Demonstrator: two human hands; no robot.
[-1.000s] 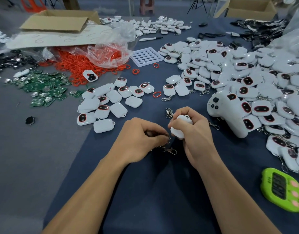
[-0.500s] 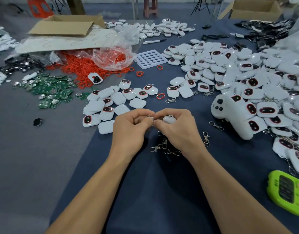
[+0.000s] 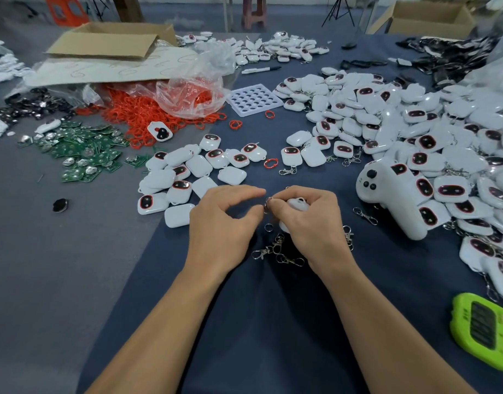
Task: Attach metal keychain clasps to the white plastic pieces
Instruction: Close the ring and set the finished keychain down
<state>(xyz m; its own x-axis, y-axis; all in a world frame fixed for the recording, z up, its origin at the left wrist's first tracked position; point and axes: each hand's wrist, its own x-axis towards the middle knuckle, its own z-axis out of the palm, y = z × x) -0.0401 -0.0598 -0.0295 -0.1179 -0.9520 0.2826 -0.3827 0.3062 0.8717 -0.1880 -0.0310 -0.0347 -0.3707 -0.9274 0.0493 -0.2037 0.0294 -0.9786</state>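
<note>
Two hands at work over a crowded assembly table: we see the right hand (image 3: 307,223) curled round a white plastic piece (image 3: 297,204), its thumb and forefinger pinching a small metal ring (image 3: 268,202) at the piece's edge. The left hand (image 3: 222,223) sits just beside it, fingers bent, forefinger and thumb reaching toward the ring. We cannot tell whether they grip it or are merely close to it. Both hands are over the dark blue cloth (image 3: 273,322).

Directly below the hands we find a small tangle of metal clasps (image 3: 276,251) lying on the cloth, with one loose clasp (image 3: 365,216) off to the right. To the left of the hands sits a small cluster of white pieces (image 3: 182,177), some face up with dark, red-rimmed ovals.

To the right, a white controller-shaped housing (image 3: 386,200) lies against a large heap of white pieces (image 3: 415,132), several with clasps showing at their edges. A green timer (image 3: 486,334) lies at the near right edge.

Farther back, we see red rings (image 3: 136,115) spilling from a clear plastic bag (image 3: 193,92), with green circuit boards (image 3: 80,149) to their left. A white perforated tray (image 3: 254,99) lies between bag and heap, a marker pen (image 3: 260,69) beyond it, and a cardboard box (image 3: 111,42) at far left.
</note>
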